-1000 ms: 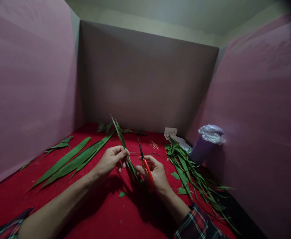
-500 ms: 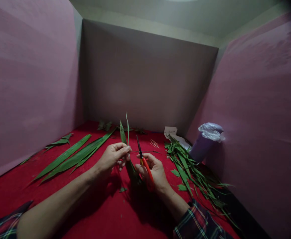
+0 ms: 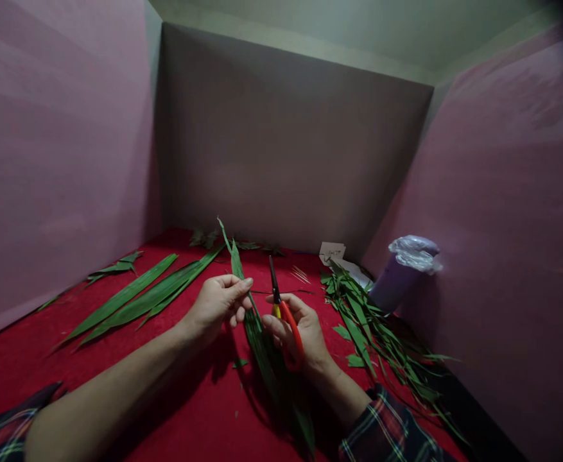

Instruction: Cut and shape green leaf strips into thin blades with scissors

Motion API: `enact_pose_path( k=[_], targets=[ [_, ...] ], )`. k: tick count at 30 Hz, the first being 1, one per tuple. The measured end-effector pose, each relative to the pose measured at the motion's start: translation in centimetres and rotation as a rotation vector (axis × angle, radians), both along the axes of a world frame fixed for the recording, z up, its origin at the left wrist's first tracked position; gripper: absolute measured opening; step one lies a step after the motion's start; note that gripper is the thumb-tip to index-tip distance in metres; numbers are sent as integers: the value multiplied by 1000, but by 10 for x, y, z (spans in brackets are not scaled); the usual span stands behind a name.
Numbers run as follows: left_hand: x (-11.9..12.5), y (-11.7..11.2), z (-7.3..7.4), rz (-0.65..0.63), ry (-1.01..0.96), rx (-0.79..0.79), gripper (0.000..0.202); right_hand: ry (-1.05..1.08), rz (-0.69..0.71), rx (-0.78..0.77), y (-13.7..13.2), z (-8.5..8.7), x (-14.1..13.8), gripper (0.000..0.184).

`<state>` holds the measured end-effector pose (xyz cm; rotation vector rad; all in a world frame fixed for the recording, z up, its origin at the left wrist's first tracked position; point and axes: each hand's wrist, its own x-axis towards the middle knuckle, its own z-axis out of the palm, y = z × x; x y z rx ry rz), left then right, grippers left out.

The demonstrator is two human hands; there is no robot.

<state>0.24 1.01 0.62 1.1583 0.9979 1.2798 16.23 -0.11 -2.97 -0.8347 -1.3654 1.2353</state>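
Between thumb and fingers, my left hand [image 3: 223, 301] pinches a long green leaf [image 3: 258, 340]. One narrow tip of it rises to the upper left, a broader tip stands beside it, and the lower part trails down under my right hand toward me. My right hand [image 3: 303, 330] is wrapped round a pair of scissors [image 3: 288, 321] with orange-red handles, a touch of yellow and dark blades. The blades point up and away, close together and apart from the leaf. Part of the leaf is hidden behind my right fingers.
Several long leaves [image 3: 137, 307] lie on the red cloth [image 3: 189, 398] to the left. At right are a heap of leaf strips [image 3: 363, 321], a purple container [image 3: 399, 279] wrapped in clear plastic, and a white card [image 3: 332, 251]. Thin sticks [image 3: 301, 274] lie near the middle. Pink panels stand at both sides.
The narrow leaf tip has swung from upright to a lean toward the left, and more of the leaf's lower end shows below my right hand. My hands keep their holds; the view has shifted slightly.
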Motion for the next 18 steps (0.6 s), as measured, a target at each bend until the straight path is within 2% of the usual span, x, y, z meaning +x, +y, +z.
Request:
enact_pose_path(
  k=[10,18],
  targets=[
    [3,-3,-1,44,18,-9,30,8,9,-6,-2,4,-2,43],
    [4,-6,1,-136,48,-54,28,20,-21,-4,-1,5,-1,44]
  ],
)
